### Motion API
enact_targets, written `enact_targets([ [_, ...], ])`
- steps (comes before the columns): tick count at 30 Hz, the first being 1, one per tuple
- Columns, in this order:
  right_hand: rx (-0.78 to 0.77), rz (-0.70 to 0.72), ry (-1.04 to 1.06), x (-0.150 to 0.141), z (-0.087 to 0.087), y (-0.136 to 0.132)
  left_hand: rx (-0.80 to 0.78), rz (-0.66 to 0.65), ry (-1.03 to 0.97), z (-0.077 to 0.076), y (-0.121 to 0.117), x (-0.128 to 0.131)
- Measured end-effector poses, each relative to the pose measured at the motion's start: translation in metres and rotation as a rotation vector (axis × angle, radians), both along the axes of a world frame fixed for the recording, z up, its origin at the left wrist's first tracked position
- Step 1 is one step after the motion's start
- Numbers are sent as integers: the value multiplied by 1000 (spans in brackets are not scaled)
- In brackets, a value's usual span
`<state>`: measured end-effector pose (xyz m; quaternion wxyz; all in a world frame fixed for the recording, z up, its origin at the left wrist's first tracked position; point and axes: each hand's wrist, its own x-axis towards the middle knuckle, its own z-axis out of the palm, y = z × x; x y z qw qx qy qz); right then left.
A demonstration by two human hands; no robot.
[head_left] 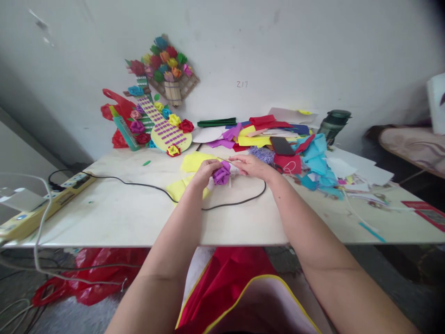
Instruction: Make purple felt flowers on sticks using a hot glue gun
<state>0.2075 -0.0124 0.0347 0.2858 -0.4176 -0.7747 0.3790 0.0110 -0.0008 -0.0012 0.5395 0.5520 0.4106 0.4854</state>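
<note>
A purple paper flower (pixel 221 174) with folded petals is held over the table. My left hand (pixel 206 171) is closed on its left side. My right hand (pixel 248 164) is at the right of the flower, fingers pinched around a thin light-brown stick (pixel 225 160) that points left over the flower's top. Under the right hand shows a small whitish object, too blurred to name. Yellow crepe paper sheets (pixel 193 162) lie behind and beside my left hand. A black cord (pixel 236 203) loops on the table in front of both hands.
A paper-flower guitar (pixel 167 134) and glue bottle (pixel 124 127) stand back left. Coloured paper (pixel 259 139), a phone (pixel 282 146) and a dark bottle (pixel 333 125) are at the back right, with paper scraps (pixel 358 185). A power strip (pixel 66 197) lies left.
</note>
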Motion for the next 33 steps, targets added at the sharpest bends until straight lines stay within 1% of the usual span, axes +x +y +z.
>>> enact_targets([
  [3, -31, 17, -53, 2, 0, 0, 8, -38, -1, 1, -2, 0],
  [7, -62, 40, -51, 2, -1, 1, 6, -57, 35, 1, -1, 0],
  [11, -89, -4, -67, 0, 1, -1, -3, -84, 59, -1, 1, -2],
  [16, -64, -44, -72, -2, 3, -5, -15, -95, 21, 1, -1, 0],
  [19, -56, -37, -60, -2, 1, -4, -39, -86, -35, 1, -2, 1],
  [23, -47, -12, -41, -1, -2, -1, -38, -107, -80, 0, -2, 1],
  [33, 1, 29, -10, -1, -7, 2, -63, -84, -69, 2, -3, 2],
])
